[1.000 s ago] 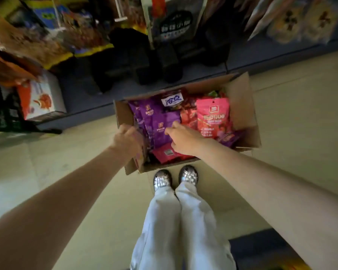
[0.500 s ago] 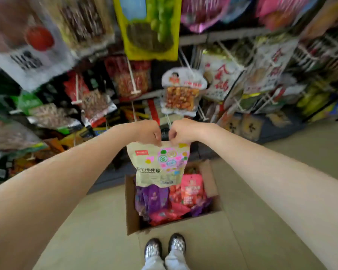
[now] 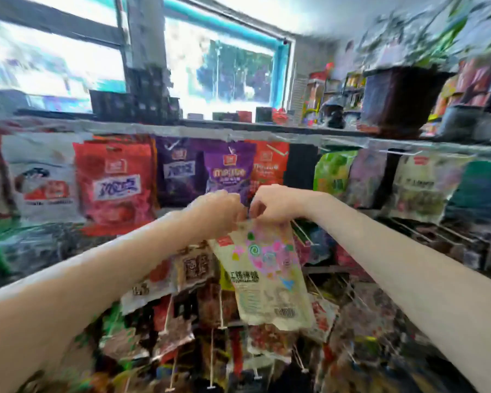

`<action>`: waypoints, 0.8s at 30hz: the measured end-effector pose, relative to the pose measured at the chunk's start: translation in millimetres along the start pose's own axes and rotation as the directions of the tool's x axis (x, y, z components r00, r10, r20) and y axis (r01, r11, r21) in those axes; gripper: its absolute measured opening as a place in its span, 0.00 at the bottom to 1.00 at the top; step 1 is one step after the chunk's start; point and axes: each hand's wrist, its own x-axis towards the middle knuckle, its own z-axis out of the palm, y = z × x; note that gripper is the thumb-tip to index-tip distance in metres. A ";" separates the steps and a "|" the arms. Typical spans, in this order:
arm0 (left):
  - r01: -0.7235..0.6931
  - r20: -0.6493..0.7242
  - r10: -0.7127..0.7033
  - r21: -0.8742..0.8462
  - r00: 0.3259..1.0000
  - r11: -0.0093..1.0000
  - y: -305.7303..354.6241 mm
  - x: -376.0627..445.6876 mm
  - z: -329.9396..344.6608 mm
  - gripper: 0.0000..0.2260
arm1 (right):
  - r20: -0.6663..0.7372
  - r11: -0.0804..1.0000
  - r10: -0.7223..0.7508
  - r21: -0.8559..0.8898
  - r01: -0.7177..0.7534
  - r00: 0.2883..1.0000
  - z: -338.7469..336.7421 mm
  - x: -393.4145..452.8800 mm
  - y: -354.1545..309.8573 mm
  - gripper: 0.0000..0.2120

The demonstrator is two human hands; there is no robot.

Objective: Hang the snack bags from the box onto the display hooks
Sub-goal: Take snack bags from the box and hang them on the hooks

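Fingers of my left hand point(image 3: 221, 207) and right hand point(image 3: 270, 204) pinched the top edge of the cream snack bag point(image 3: 267, 276), which hung between them in front of the crowded rack. I judged the hole had to be kept taut and level to slide onto a hook. Purple bags point(image 3: 228, 171) and red bags point(image 3: 114, 180) already filled the upper row, so free hooks were hard to spot.
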 end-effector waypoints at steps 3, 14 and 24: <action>0.055 -0.043 -0.057 -0.061 0.997 0.997 -16.1 -17.4 -25.8 0.12 | -0.039 0.999 -0.041 0.009 0.041 0.998 -31.8 1.0 -21.0 0.09; -0.305 -0.240 0.252 -0.217 0.938 0.927 -128.9 -83.1 -74.4 0.05 | 0.031 0.921 0.020 0.388 -0.030 0.999 -60.7 33.5 -89.2 0.34; -0.324 -0.260 0.284 -0.124 0.923 0.938 -172.7 -85.0 -78.1 0.11 | -0.154 0.663 0.123 0.748 0.034 0.980 -48.2 64.5 -111.9 0.15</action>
